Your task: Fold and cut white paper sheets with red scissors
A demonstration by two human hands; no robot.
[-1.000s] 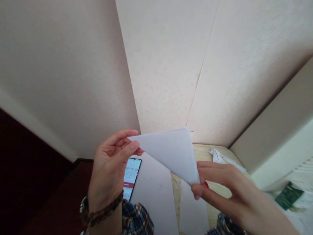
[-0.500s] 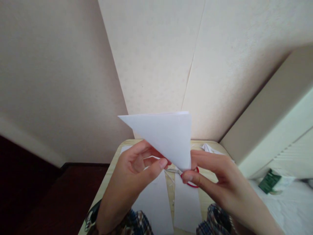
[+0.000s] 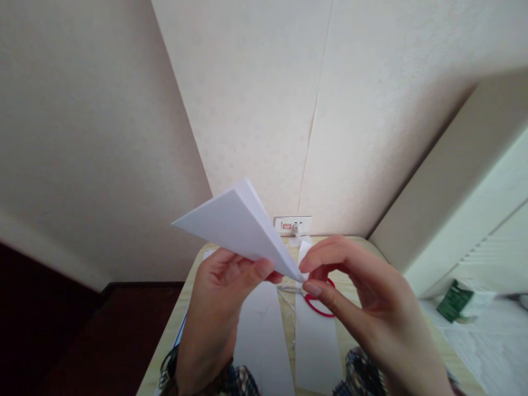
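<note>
Head view: my left hand (image 3: 220, 300) and right hand (image 3: 379, 300) pinched paper (image 3: 229, 223) already folded triangular, its layers not yet flat

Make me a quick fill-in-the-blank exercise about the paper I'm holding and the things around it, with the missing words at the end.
1. The left hand grips the folded paper, whose colour is ____.
2. The right hand is at one sharp corner of the paper, while the opposite sharp corner points to the picture's ____.
3. The scissors on the table have ____ handles.
4. The packet beyond the table's right edge is mostly ____.

Missing words: white; left; red; green.
</note>
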